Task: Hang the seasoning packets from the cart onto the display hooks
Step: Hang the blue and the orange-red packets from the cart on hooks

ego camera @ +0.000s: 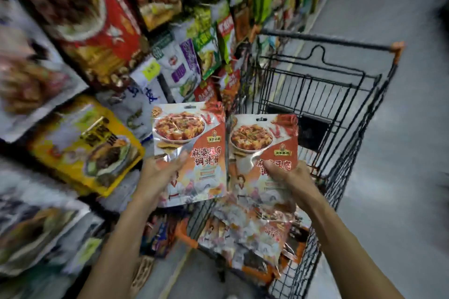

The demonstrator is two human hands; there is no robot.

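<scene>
Two matching orange-and-white seasoning packets with a tofu dish picture are held upright side by side above the cart. My left hand grips the left packet at its lower left, thumb on the front. My right hand grips the right packet at its lower middle, thumb across the printed text. Each packet has a hang slot at its top edge. More of the same packets lie piled in the near end of the black wire cart. The display hooks are hidden behind hanging goods.
A wall of hanging packets fills the left side: a yellow packet, a red box, white and green packets further along. Grey aisle floor runs on the right past the cart.
</scene>
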